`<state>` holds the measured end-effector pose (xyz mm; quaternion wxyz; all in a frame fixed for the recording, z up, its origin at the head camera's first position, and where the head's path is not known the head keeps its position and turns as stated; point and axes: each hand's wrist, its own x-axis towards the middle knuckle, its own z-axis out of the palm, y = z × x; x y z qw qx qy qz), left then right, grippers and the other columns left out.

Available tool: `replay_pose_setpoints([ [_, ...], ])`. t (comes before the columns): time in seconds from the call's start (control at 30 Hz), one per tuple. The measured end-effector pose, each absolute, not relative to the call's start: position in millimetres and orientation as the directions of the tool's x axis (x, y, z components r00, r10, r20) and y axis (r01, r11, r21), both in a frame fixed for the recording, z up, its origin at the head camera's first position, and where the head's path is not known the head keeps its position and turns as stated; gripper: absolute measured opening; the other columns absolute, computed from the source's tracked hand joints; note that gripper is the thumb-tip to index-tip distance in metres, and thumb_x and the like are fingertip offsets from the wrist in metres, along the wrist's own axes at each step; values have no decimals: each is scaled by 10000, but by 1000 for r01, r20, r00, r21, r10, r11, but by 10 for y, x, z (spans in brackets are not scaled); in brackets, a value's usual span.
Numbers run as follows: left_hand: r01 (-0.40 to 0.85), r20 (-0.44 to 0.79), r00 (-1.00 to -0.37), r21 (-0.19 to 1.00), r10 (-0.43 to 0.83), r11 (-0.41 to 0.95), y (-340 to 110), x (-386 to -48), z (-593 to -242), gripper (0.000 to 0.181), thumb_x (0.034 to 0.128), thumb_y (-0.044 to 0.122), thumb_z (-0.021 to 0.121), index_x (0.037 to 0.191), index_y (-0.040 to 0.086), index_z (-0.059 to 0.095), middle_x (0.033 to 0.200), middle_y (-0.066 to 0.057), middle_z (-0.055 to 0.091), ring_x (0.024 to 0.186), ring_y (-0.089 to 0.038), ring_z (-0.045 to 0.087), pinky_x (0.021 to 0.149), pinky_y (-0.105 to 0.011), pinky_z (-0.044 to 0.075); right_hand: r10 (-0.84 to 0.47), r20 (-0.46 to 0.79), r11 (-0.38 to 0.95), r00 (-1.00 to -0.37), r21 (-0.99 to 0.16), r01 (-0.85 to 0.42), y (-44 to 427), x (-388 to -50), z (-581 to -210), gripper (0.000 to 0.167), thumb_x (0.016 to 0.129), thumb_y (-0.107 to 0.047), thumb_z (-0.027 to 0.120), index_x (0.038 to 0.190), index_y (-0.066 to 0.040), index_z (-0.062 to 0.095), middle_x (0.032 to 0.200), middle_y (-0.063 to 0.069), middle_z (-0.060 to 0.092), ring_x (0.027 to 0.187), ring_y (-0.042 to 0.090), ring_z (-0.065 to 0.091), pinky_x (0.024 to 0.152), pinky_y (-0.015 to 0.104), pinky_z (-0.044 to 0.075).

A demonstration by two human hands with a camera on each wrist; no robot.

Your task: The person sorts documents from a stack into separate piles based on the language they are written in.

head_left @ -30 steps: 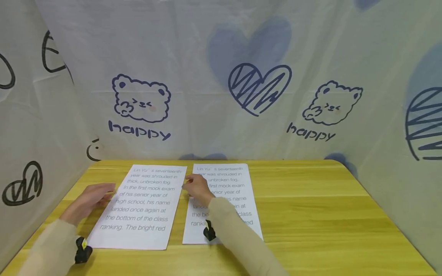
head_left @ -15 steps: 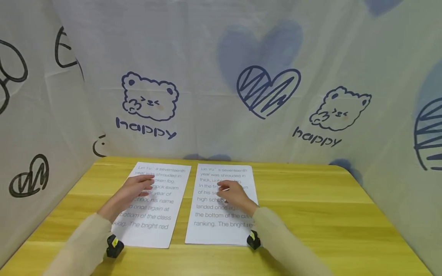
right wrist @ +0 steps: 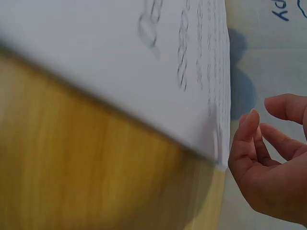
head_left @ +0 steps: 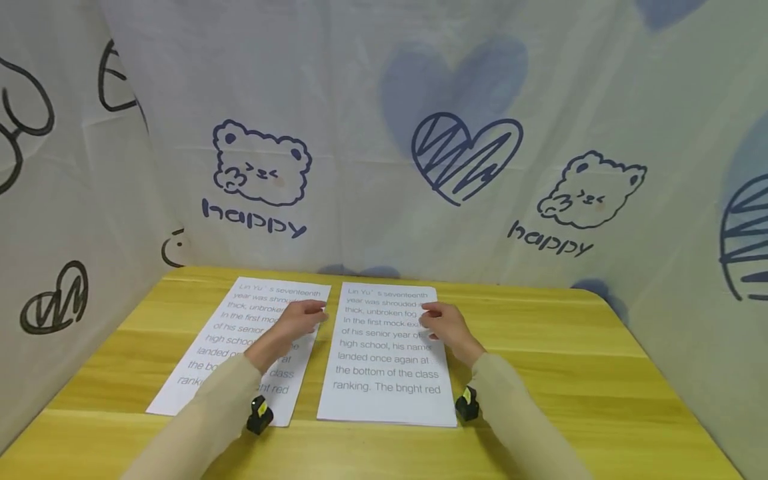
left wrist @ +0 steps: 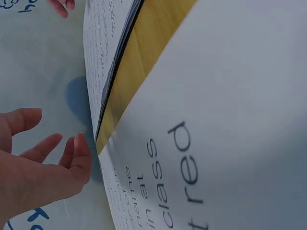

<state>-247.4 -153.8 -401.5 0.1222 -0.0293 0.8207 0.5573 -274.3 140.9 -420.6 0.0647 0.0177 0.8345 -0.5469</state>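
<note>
Two printed paper pages lie side by side on the table. My left hand [head_left: 294, 328] hovers over the left page [head_left: 216, 333], its fingertips by that page's right edge. Loosely bent fingers and a raised thumb show on the left hand [left wrist: 53, 165] in the left wrist view, with nothing held. My right hand [head_left: 449, 328] is at the right edge of the right page [head_left: 384, 400]. Thumb and fingers of the right hand [right wrist: 273, 163] are apart and hold nothing in the right wrist view. In the left wrist view the right page [left wrist: 108, 43] looks like a thin stack.
The yellow wooden table [head_left: 570, 373] extends to the right of the pages. A narrow strip of wood separates the two pages. Behind the table hangs a pale curtain [head_left: 360, 233] with drawn hearts and bears. Black wrist cameras [head_left: 260, 415] sit at both cuffs.
Both hands have moved right: the left from the left page's left edge across to its right edge, the right from between the pages to the right page's right edge. The view has shifted slightly.
</note>
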Motion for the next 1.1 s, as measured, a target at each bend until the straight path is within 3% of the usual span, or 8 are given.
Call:
replay_pose_setpoints([
  [0.33,-234,-269,-962,905,52,355,-1380,-2538,-4108,486,970,96,525,1409,-78,407,1390,-286,419,1160,-346,511,989,-433,424,-30,-158,365,-987,-921,137,1667,-2716,-4201,413,916,-43,583,1306,81,532,1022,160,589,809,223,551,704,288,492],
  [0.5,-238,-271,-962,902,42,361,-1352,-2568,-4150,479,949,66,544,1386,-92,429,1296,-266,499,982,-278,548,866,-363,469,-13,-166,365,-986,-919,150,1723,-2696,-4234,378,908,-22,585,1261,110,551,996,168,601,711,178,535,605,245,451],
  [0.77,-240,-281,-958,888,51,392,-1299,-2605,-4205,512,941,79,549,1393,-112,401,1260,-238,531,923,-237,529,837,-338,459,3,-177,414,-984,-896,162,1787,-2682,-4252,364,888,-30,609,1207,141,567,1171,254,589,841,239,593,717,300,506],
  [0.87,-243,-280,-959,891,43,383,-1278,-2620,-4219,294,941,84,547,1169,-101,530,974,-174,553,770,-199,486,723,-298,433,9,-190,458,-982,-872,173,1803,-2686,-4241,384,886,-47,618,1215,143,564,1205,264,576,881,266,586,743,327,501],
  [0.9,-239,-274,-961,892,39,384,-1273,-2620,-4228,275,939,83,549,1136,-108,531,922,-136,533,741,-184,467,694,-282,420,11,-197,466,-980,-867,179,1808,-2687,-4238,394,886,-50,620,1225,141,561,1220,264,571,889,266,582,751,330,497],
  [0.97,-235,-270,-962,893,39,385,-1266,-2625,-4241,147,935,80,546,893,-55,504,762,-73,443,661,-170,414,632,-270,379,11,-200,488,-980,-854,179,1805,-2690,-4238,403,880,-52,625,1229,140,561,1232,269,566,886,264,576,754,331,493],
  [1.0,-235,-271,-962,890,39,390,-1262,-2627,-4248,178,934,83,548,815,-17,460,727,-61,422,650,-166,406,618,-267,367,7,-196,496,-981,-851,174,1805,-2693,-4243,407,874,-48,627,1225,145,561,1225,271,569,873,258,574,747,326,492],
  [1.1,-237,-280,-959,879,44,414,-1267,-2614,-4249,141,927,87,547,947,-44,593,843,-86,532,749,-194,468,695,-293,414,-11,-186,514,-982,-844,154,1797,-2693,-4253,420,860,-44,631,1225,150,562,1224,279,571,872,253,566,752,326,488],
])
